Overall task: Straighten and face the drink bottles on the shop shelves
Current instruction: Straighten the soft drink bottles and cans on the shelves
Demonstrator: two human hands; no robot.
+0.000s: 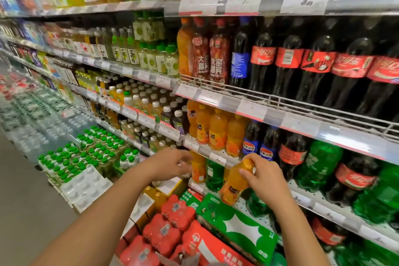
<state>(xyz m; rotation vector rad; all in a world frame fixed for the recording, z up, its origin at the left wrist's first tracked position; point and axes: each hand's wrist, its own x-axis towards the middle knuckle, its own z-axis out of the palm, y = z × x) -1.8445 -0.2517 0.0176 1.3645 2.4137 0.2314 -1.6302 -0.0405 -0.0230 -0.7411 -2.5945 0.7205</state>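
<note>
My right hand (pixel 262 179) grips an orange drink bottle (pixel 234 183) by its neck and cap. The bottle is tilted, its base toward me and off the low shelf. My left hand (pixel 172 163) reaches toward another orange bottle (pixel 198 168) standing at the left end of that low shelf; its fingers are loosely curled just beside the bottle, and contact is unclear. A green bottle (pixel 214 174) stands between the two orange ones. Above, a row of orange bottles (pixel 216 129) and Pepsi bottles (pixel 259 147) stands upright.
Cola bottles (pixel 291 67) fill the wire-fronted shelf (pixel 259 97) at eye height. Red shrink-wrapped packs (pixel 164 231) and a green carton (pixel 235 222) are stacked on the floor below my arms. Green-capped bottle packs (pixel 86 157) and water cases line the aisle to the left.
</note>
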